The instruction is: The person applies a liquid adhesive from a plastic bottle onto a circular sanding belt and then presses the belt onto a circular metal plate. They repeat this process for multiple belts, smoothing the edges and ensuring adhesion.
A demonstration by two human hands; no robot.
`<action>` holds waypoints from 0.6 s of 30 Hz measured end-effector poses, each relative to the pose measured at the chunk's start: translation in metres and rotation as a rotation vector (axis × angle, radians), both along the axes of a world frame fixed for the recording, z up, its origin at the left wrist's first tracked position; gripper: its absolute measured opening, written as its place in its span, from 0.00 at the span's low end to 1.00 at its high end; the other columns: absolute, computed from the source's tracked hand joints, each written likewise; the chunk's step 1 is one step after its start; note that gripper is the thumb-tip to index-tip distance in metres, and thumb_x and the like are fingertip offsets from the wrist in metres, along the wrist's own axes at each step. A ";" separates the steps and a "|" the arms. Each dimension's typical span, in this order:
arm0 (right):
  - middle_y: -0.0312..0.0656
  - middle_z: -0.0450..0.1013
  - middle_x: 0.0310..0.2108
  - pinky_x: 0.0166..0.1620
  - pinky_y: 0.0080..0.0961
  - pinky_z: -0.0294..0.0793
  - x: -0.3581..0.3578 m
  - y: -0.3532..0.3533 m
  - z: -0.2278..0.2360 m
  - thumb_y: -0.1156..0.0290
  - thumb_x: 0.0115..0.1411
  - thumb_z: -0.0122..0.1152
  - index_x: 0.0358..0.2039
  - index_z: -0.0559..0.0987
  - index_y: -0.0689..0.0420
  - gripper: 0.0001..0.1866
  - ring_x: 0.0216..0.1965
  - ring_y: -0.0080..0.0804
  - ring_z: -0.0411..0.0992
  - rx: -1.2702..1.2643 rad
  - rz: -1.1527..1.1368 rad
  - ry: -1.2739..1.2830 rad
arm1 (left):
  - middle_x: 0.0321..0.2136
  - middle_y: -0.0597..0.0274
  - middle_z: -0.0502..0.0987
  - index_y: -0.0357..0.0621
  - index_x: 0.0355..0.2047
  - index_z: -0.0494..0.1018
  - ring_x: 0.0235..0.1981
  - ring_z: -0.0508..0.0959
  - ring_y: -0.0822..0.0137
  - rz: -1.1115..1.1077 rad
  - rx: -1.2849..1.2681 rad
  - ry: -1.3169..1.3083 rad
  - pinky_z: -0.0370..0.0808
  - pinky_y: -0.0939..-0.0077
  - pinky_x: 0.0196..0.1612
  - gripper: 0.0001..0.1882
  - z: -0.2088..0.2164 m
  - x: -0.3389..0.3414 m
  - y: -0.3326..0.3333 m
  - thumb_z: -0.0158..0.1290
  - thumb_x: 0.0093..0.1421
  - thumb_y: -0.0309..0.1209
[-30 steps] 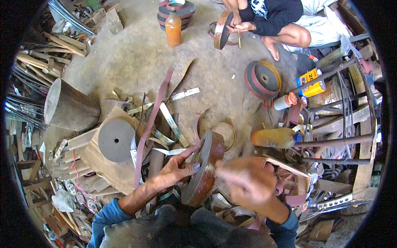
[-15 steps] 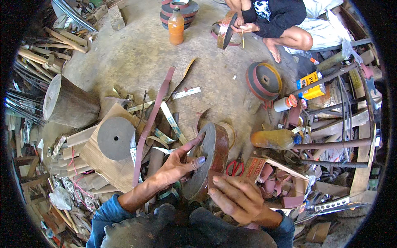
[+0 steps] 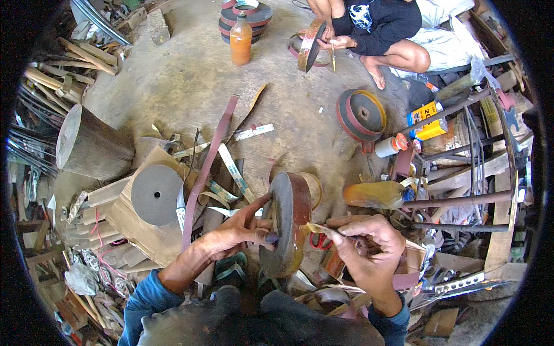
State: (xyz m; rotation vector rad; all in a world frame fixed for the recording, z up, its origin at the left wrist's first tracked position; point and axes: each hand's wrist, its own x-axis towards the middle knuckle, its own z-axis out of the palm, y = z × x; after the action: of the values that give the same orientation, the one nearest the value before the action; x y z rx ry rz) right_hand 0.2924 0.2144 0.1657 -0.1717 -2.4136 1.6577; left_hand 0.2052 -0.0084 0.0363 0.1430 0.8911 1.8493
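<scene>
My left hand (image 3: 235,233) grips a thick disc-shaped wheel (image 3: 279,222) held upright in front of me, its thumb against the grey side face. The wheel's rim is reddish brown, with a glossy yellowish patch low down. Pinched in my right hand (image 3: 369,248) is a thin stick (image 3: 329,229) with a yellowish tip, close to the rim on the right; whether the tip touches cannot be told. Red-handled scissors (image 3: 319,241) lie partly hidden just beyond that hand. Another grey disc (image 3: 156,194) rests on a cardboard sheet (image 3: 124,216) to the left.
Across the floor a person (image 3: 378,34) squats, holding a similar wheel and a thin stick. An orange-filled bottle (image 3: 240,43) stands near stacked wheels (image 3: 259,17). To the right are a yellow-rimmed wheel (image 3: 360,115), a yellow-blue can (image 3: 427,121) and a lying bottle (image 3: 375,195). A wooden stump (image 3: 95,144) stands left.
My right hand has moved right, off the wheel's near edge, and now shows the thin stick at the rim. The wheel has turned more upright in my left hand, its yellowish patch showing.
</scene>
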 end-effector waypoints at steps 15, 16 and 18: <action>0.49 0.78 0.47 0.43 0.32 0.84 0.023 -0.004 -0.036 0.77 0.52 0.67 0.42 0.82 0.61 0.15 0.47 0.44 0.79 0.741 0.530 0.465 | 0.40 0.59 0.76 0.52 0.73 0.42 0.22 0.76 0.74 0.090 -0.280 0.080 0.74 0.78 0.27 0.50 -0.002 -0.004 0.007 0.60 0.61 0.49; 0.49 0.78 0.47 0.44 0.32 0.84 0.024 -0.004 -0.040 0.77 0.52 0.66 0.42 0.82 0.61 0.14 0.47 0.44 0.79 0.749 0.560 0.431 | 0.38 0.60 0.76 0.51 0.73 0.42 0.23 0.76 0.74 0.101 -0.246 0.040 0.74 0.78 0.27 0.50 -0.003 -0.003 0.006 0.61 0.61 0.48; 0.49 0.78 0.47 0.44 0.32 0.83 0.027 -0.003 -0.047 0.77 0.52 0.66 0.42 0.82 0.62 0.15 0.47 0.44 0.79 0.741 0.578 0.497 | 0.34 0.62 0.77 0.50 0.73 0.41 0.25 0.77 0.74 0.124 -0.177 -0.035 0.74 0.79 0.29 0.52 -0.003 -0.003 0.004 0.62 0.59 0.46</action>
State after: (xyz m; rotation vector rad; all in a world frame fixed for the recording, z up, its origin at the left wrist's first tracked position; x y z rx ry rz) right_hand 0.3194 0.2115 0.1184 0.9924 -2.5739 0.6831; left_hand 0.2019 -0.0046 0.0329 -0.0559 1.0536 1.8707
